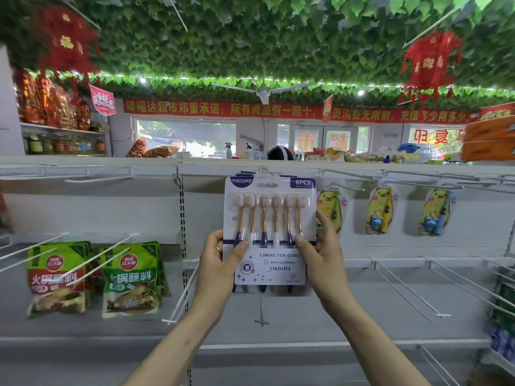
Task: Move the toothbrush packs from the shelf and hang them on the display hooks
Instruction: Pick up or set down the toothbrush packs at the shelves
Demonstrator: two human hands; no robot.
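Overhead, a ceiling of green leaves (250,37) spread across the whole shop, with a long red banner (223,108) running beneath it. Below that stood the white display rack (111,210), its back panel filling the middle of the view.

The toothbrush pack (270,229), a white card with six brushes under a clear blister, was held upright against the rack at its centre. Its top edge reached the upper rail, where the edges of more cards peeked out just behind it. Whether its hole sat on a hook could not be told.

The left hand (220,263) gripped the pack's lower left edge, thumb pressed on the front and fingers behind. The right hand (320,257) gripped the right edge, thumb on the front and fingers curled round the side.

Two green sauce pouches (131,277) hung on hooks to the left. Three yellow bear-shaped packs (380,210) hung along the upper rail to the right, the nearest just beside the toothbrush pack. Bare display hooks (345,174) jutted from that rail. A gold ring (219,249) showed on the left hand.
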